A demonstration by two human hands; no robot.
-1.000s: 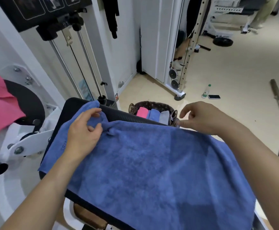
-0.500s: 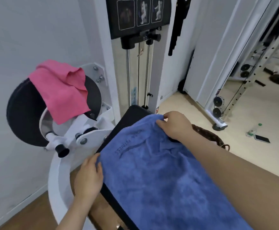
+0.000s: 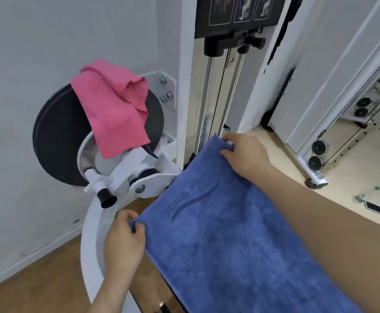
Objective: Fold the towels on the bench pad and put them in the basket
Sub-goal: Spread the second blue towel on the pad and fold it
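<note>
A large blue towel (image 3: 229, 233) with embossed lettering lies spread over the bench pad, which it hides almost fully. My left hand (image 3: 123, 240) pinches the towel's near left corner. My right hand (image 3: 245, 152) grips its far corner, close to the machine's guide rods. A pink towel (image 3: 114, 109) hangs over a black round pad on the machine at the left. The basket is out of view.
A white cable machine with steel guide rods (image 3: 218, 91) stands straight ahead, its white frame arm (image 3: 144, 177) reaching toward the bench. A bottle (image 3: 360, 197) and a phone (image 3: 376, 208) lie on the floor at right. Pulleys (image 3: 317, 154) stand beyond.
The view swung left, away from the basket. My left hand moved down to the towel's near left corner and my right hand went to the far corner; the towel end now lies flatter.
</note>
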